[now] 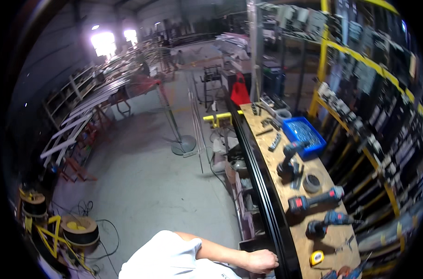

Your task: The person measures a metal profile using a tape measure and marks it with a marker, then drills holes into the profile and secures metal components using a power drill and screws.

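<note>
Along the left edge of the counter [297,237], by its near end, the left hand [261,261] is curled into a loose fist; its fingertips are out of sight, so whether it grips or merely rests cannot be told. The right hand cannot be made out. Just right of the left hand, seemingly touching it, lies a long black profile [272,211], glossy and ribbed lengthwise, with pale reflections streaking it. It follows the counter's left edge; its near end is cut off at the bottom of the view, and its far end is hard to make out. Beyond it, on the counter, sit a yellow tape measure [317,257], a power tool [316,200] with red patches and, toward the far right, a blue bin [317,149] of pieces too small to identify. A reddish shape [345,271] at the near end is partly cut off and unclear.
</note>
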Demonstrator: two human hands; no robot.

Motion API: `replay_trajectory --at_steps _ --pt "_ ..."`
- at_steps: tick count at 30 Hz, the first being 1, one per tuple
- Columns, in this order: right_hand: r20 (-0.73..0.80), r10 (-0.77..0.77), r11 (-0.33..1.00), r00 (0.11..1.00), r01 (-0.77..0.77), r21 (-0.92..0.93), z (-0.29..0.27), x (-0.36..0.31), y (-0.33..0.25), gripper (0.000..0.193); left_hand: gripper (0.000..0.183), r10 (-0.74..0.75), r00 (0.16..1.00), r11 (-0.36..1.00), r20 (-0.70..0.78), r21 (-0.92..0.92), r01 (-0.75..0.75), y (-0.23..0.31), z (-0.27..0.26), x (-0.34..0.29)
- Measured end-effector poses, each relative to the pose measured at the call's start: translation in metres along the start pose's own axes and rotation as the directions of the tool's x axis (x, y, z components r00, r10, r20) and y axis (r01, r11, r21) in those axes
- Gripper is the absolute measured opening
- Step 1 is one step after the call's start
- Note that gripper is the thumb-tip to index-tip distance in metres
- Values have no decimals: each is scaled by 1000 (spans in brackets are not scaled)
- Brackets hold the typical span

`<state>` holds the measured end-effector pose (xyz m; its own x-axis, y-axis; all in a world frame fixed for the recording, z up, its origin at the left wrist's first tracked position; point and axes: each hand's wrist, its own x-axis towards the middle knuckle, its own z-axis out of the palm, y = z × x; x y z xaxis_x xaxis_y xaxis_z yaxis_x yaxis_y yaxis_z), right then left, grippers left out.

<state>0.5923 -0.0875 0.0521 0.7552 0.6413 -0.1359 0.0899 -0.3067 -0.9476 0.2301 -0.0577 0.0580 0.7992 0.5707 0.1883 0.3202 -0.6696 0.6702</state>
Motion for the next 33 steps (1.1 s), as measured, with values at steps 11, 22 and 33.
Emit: replay_trajectory --at_steps 11,22,33 --pt "-127 -519 855 845 513 -77 53 -103 1 36 21 -268 951 963 -153 -26 267 -31 -56 -54" --pt "290 -363 930 885 361 63 109 -142 -11 20 20 -169 879 981 -445 9 193 -107 -177 -27" --pt "531 -275 952 801 149 268 408 -134 -155 57 21 -95 781 958 -617 156 239 -380 -423 148"
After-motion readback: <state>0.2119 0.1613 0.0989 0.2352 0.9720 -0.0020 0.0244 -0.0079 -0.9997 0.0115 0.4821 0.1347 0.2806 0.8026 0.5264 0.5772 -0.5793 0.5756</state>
